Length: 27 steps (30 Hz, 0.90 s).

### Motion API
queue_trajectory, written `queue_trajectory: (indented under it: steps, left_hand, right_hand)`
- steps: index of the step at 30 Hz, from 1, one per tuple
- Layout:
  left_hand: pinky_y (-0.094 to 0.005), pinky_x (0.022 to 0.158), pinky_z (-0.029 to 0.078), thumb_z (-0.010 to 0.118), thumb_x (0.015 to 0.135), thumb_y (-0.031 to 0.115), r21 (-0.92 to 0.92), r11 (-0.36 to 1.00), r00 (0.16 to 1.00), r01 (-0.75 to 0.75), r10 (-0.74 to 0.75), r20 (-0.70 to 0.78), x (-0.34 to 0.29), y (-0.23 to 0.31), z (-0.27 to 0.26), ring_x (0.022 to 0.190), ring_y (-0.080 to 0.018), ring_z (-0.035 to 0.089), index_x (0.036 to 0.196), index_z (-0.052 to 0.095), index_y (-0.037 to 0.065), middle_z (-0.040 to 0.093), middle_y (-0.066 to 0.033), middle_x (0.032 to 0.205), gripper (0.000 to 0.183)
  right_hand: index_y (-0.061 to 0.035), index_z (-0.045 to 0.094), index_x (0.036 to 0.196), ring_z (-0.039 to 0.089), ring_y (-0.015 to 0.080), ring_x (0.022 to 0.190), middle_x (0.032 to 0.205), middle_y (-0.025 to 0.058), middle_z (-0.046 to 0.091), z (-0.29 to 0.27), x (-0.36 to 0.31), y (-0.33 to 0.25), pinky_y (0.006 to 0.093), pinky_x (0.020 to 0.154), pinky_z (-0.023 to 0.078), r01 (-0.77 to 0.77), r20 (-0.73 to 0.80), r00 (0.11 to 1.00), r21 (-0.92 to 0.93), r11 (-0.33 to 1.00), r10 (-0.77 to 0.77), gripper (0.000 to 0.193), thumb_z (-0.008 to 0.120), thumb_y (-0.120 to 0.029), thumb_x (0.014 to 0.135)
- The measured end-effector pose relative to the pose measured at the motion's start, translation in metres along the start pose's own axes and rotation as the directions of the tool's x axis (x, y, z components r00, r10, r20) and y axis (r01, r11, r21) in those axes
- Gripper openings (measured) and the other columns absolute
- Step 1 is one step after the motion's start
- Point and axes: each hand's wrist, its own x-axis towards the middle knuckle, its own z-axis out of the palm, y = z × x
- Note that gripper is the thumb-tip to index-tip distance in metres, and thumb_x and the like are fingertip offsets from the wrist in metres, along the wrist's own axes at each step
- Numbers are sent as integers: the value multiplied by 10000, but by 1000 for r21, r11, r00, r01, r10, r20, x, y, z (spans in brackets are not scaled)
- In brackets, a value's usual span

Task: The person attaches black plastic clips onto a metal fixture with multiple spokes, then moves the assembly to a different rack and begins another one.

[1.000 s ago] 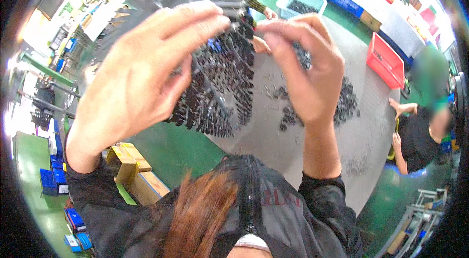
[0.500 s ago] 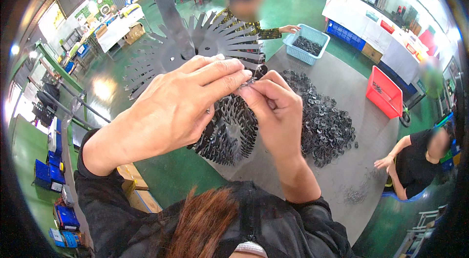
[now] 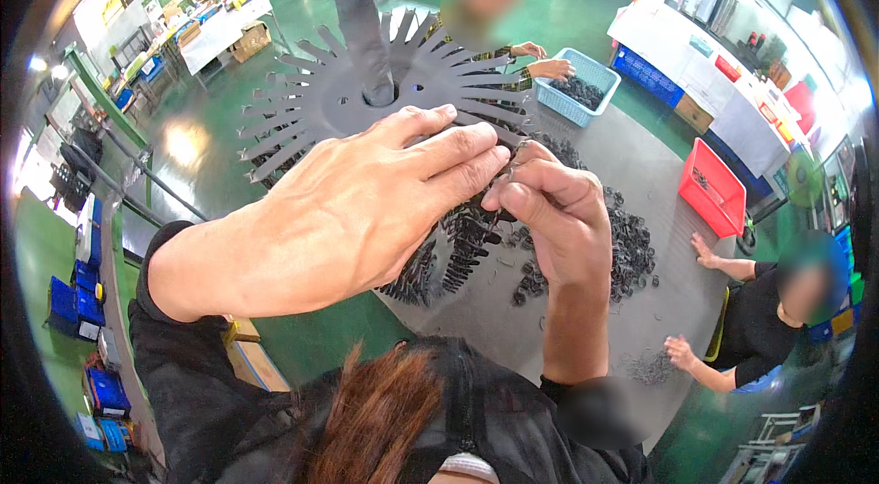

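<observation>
My left hand [image 3: 352, 200] reaches across a dark metal rack [image 3: 320, 108], whose flat strips fan out around a thick upright post [image 3: 359, 17]. Its fingers are straight and pressed together, with their tips close to my right fingertips; the thumb and whatever lies under the palm are hidden. My right hand [image 3: 563, 214] is closed in a pinch on a small, dark metal piece, mostly covered by the fingers. Below my hands, many small black parts [image 3: 430, 269] hang in rows on the rack's lower tiers. A heap of black ring-like parts [image 3: 632, 255] lies on the grey table [image 3: 641, 319] beside my right hand.
A light blue basket [image 3: 572, 108] of black parts stands at the far side, with a person's hands [image 3: 545, 65] at it. A red bin [image 3: 712, 186] sits on the table's right side. Another person [image 3: 760, 310] sits at the right, near small thin pieces [image 3: 650, 365].
Both my hands have shifted right, still close together. The view has moved a little. The far person now has both hands at the basket; the person at right has spread their hands apart.
</observation>
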Motion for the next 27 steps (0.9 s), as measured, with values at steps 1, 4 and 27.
queue_trajectory:
  steps: [1, 4, 27]
  left_hand:
    - [-396, 906, 501, 547, 656, -93, -8, 1000, 1000, 2, -2, -21, 1, -2, 1, 1174, -320, 498, 1292, 489, 50, 496, -95, 1292, 655]
    - [-402, 913, 493, 535, 658, -102, -8, 1000, 998, 8, -8, -55, 2, -12, 3, 1163, -324, 508, 1285, 497, 51, 508, -104, 1276, 647]
    - [-422, 949, 460, 558, 724, -67, 44, 997, 996, 63, -60, -63, 14, 2, 2, 1140, -353, 518, 1278, 486, 10, 515, -163, 1276, 564]
  right_hand:
    - [26, 692, 784, 475, 107, 655, 701, 33, 545, -6, -1, 2, 243, 609, 364, -37, 37, 999, 68, 997, 34, 104, 673, -75, 796]
    - [47, 673, 750, 448, 107, 649, 694, 29, 532, -6, -10, 8, 239, 593, 320, -75, 3, 997, 260, 963, 77, 122, 659, -68, 787]
    - [0, 643, 817, 481, 170, 619, 669, 48, 510, 31, 11, 18, 294, 598, 374, 192, -331, 865, -474, 860, -376, 88, 703, -5, 754]
